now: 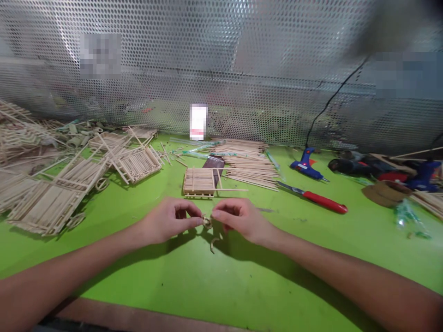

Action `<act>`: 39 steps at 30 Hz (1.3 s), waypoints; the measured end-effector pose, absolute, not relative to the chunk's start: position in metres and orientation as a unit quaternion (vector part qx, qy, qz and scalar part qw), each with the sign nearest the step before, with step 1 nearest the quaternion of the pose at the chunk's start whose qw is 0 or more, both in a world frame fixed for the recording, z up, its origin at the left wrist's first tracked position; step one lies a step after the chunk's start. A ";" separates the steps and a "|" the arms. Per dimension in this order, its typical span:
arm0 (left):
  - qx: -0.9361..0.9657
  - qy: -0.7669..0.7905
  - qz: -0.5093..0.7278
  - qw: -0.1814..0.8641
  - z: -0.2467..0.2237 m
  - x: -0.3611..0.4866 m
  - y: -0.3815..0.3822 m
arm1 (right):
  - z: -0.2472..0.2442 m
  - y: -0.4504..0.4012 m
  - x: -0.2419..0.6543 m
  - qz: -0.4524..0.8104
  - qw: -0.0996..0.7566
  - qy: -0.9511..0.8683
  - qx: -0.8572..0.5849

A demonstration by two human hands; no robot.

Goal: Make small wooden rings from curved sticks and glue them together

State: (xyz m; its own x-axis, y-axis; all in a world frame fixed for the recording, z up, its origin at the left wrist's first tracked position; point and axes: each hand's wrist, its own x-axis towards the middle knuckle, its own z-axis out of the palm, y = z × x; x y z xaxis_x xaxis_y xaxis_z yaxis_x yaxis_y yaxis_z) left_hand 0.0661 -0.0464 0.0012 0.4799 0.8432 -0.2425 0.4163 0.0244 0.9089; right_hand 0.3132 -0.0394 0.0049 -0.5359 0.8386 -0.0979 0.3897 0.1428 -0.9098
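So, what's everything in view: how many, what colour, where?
Small round wooden ring: one, tan, front centre
Curved wooden strip: one, tan, nearer front
Small slatted stick frame: one, tan, centre
Larger stick frames: several, tan, left
Thin loose sticks: many, tan, behind centre
Hollow tube pieces: several, greenish tan, back left
Long knife: one, red handle, grey blade, right
Plastic glue guns: apparently two, blue, right
Thin cord: one, black, back right
Plastic wrappers: several, clear and green, back and right
Flat rounded pieces: count unclear, brown, right
Perforated metal screen: one, silver, back
Smooth flat tabletop: one, green, throughout
Bare left hand: one, ring's left side
Bare right hand: one, ring's right side
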 end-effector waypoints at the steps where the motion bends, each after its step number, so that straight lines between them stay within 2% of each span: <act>1: 0.666 0.473 0.198 0.542 0.000 0.064 -0.046 | 0.016 -0.033 0.324 0.431 0.229 -0.758 -0.434; 3: 0.659 0.477 0.199 0.547 -0.003 0.061 -0.045 | 0.042 -0.015 0.356 0.216 0.257 -0.835 -0.437; 5: 0.654 0.474 0.202 0.554 -0.004 0.060 -0.043 | 0.067 0.011 0.401 -0.067 0.291 -0.843 -0.447; 7: 0.649 0.469 0.209 0.561 -0.005 0.059 -0.041 | 0.084 0.039 0.451 -0.132 0.278 -0.828 -0.469; 8: 0.646 0.467 0.213 0.565 -0.006 0.060 -0.041 | 0.089 0.054 0.475 -0.157 0.244 -0.829 -0.478; 10: 0.641 0.464 0.218 0.571 -0.007 0.061 -0.040 | 0.093 0.081 0.518 -0.182 0.170 -0.838 -0.485; 15: 0.640 0.447 0.226 0.582 -0.005 0.061 -0.039 | 0.075 0.129 0.582 -0.200 0.074 -0.854 -0.475; 22: 0.636 0.434 0.234 0.594 -0.003 0.058 -0.040 | 0.044 0.160 0.612 -0.185 -0.031 -0.861 -0.473; 27: 0.637 0.438 0.240 0.588 -0.001 0.055 -0.038 | 0.051 0.145 0.618 -0.200 -0.088 -0.856 -0.469; 33: 0.617 0.447 0.275 0.586 0.006 0.056 -0.034 | 0.099 0.115 0.602 -0.261 -0.081 -0.822 -0.499; 39: 0.605 0.467 0.346 0.545 0.021 0.061 -0.024 | 0.156 0.062 0.545 -0.361 0.032 -0.766 -0.530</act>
State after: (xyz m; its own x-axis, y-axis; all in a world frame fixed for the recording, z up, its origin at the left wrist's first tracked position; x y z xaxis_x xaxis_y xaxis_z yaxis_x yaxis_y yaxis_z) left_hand 0.0612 -0.0245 0.0213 0.3248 0.9415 -0.0901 0.1871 0.0294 0.9819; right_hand 0.5450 0.0621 0.1564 -0.4351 0.7899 0.4321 0.8363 0.1769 0.5189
